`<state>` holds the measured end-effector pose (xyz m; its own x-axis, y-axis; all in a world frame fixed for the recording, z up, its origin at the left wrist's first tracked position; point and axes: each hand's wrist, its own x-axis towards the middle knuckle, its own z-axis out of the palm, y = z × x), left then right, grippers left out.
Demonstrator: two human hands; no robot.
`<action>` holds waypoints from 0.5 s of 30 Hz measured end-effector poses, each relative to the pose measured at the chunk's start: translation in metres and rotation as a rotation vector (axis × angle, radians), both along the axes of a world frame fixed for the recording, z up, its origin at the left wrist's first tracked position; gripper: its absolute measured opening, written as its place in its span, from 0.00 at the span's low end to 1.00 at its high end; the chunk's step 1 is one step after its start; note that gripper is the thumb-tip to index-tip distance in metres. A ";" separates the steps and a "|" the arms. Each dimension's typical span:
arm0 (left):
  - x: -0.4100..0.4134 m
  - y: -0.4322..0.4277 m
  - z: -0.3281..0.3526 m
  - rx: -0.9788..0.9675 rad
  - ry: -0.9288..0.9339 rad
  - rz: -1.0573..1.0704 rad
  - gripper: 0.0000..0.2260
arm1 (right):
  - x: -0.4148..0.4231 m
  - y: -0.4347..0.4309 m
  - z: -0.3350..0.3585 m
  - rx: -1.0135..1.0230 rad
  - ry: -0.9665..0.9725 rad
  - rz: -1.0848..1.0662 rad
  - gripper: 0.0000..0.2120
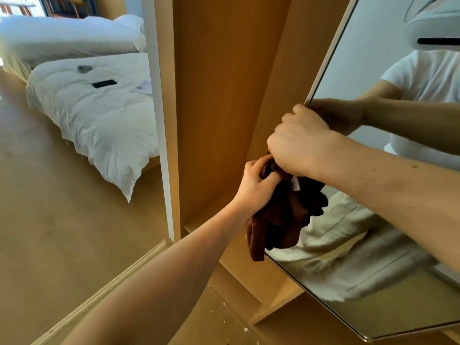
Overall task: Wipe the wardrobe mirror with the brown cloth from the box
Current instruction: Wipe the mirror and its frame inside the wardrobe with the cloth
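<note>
1. A bed (94, 115) with a puffy white duvet lies at far left on the tan floor.
2. The wooden wardrobe (224, 95) has smooth, flat panels.
3. The left hand (256, 188) has its grip closed on the bunched brown cloth (286, 215), a soft, crumpled fabric hanging at the mirror's edge.
4. The right hand (301, 143) also grips the cloth's top.
5. The glossy mirror (373, 58) reflects arms and pale fabric.

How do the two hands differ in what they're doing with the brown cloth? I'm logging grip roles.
The right hand is a fist above the brown cloth, knuckles up beside the mirror edge; the left hand sits lower, fingers pinching the bunched top from the side. Both grip the cloth, which hangs crumpled below them.
</note>
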<state>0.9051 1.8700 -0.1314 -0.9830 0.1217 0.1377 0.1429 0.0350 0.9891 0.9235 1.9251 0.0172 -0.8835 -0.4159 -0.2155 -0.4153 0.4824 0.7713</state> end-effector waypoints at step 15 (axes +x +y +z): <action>0.002 -0.002 -0.114 -0.073 -0.442 -0.032 0.15 | -0.003 0.007 -0.083 0.041 -0.095 0.026 0.12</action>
